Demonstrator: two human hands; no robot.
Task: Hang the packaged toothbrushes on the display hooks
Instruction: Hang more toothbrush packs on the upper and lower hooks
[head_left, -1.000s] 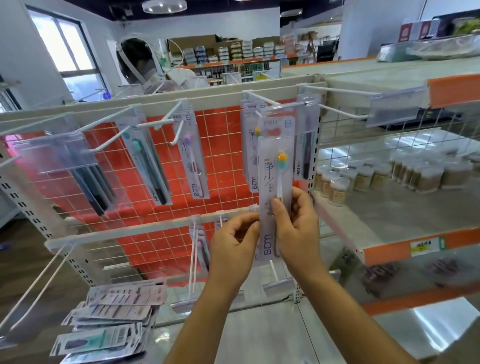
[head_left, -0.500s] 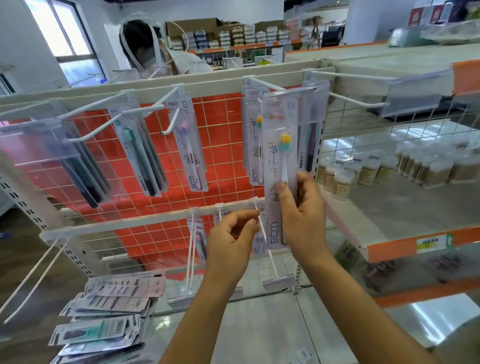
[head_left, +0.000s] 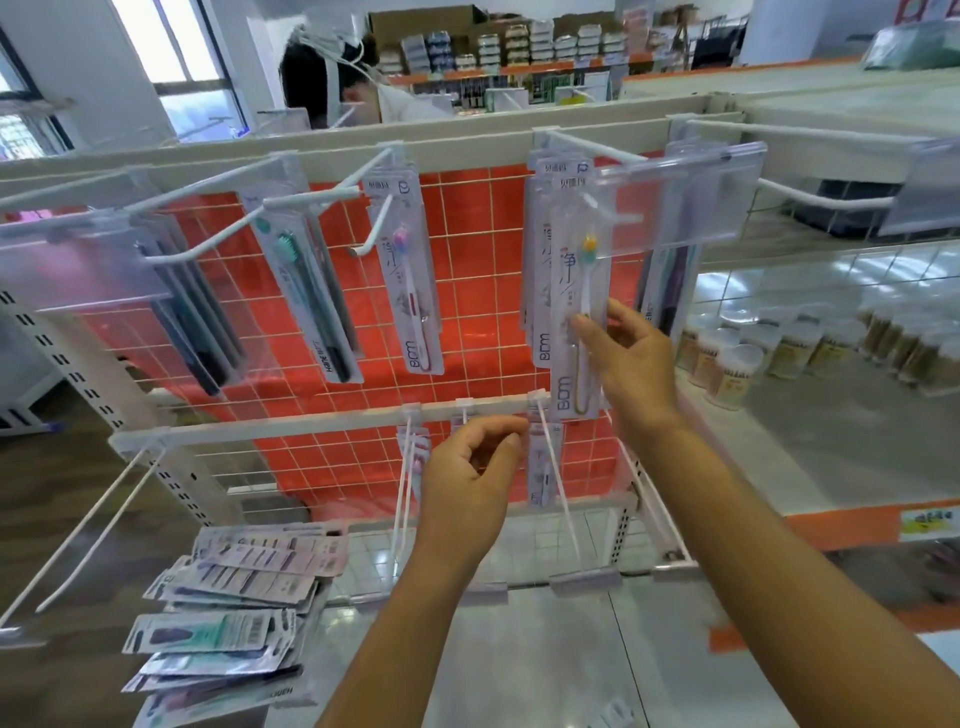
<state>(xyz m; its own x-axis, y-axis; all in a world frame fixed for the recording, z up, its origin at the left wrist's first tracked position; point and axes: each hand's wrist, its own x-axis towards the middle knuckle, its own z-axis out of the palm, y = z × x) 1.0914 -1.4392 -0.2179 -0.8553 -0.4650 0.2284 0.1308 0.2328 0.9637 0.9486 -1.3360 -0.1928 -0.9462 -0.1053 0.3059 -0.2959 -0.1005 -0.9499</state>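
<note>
My right hand (head_left: 626, 361) pinches the lower part of a clear packaged toothbrush (head_left: 575, 270) with a yellow and green head. The pack's top sits up at a white display hook (head_left: 587, 148) on the upper rail, in front of more packs hanging there. My left hand (head_left: 470, 483) hovers lower, fingers loosely curled and holding nothing, just below the lower rail (head_left: 311, 428). Other packaged toothbrushes (head_left: 410, 270) hang on hooks to the left. A pile of loose packs (head_left: 234, 597) lies on the shelf at lower left.
Long white hooks (head_left: 558, 493) stick out from the lower rail toward me, around my left hand. A clear price-tag holder (head_left: 675, 202) hangs at the hook's tip. Jars (head_left: 737, 371) stand on the right shelf. A person (head_left: 332, 88) is behind the rack.
My right hand has lifted the pack up toward the upper hook. My left hand let go of the pack and stayed lower, now empty.
</note>
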